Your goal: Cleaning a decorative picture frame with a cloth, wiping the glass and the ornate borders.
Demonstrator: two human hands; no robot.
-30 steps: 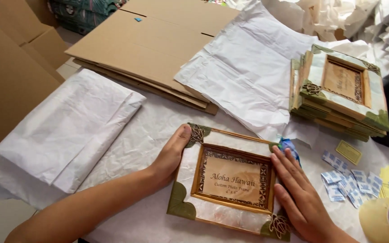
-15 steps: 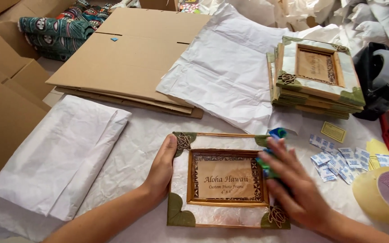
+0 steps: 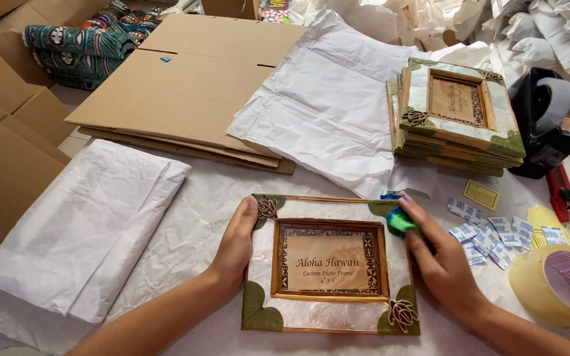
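A decorated photo frame (image 3: 328,316) with green leaf corners and a pearly border lies flat on white paper in front of me. My left hand (image 3: 237,244) holds its left edge, thumb on the top-left corner. My right hand (image 3: 440,260) is closed on a small green and blue cloth (image 3: 398,217) and presses it on the frame's upper right corner.
A stack of similar frames (image 3: 456,118) stands at the back right, by a black tape dispenser (image 3: 549,125). Small white packets (image 3: 496,232), a yellow card (image 3: 481,194) and a tape roll (image 3: 559,283) lie right. Flat cardboard (image 3: 186,92) and folded white paper (image 3: 87,224) lie left.
My right hand lifted off the frame's right side, picked up the green and blue cloth and brought it to the upper right corner. The view shifted slightly. My left hand stayed put.
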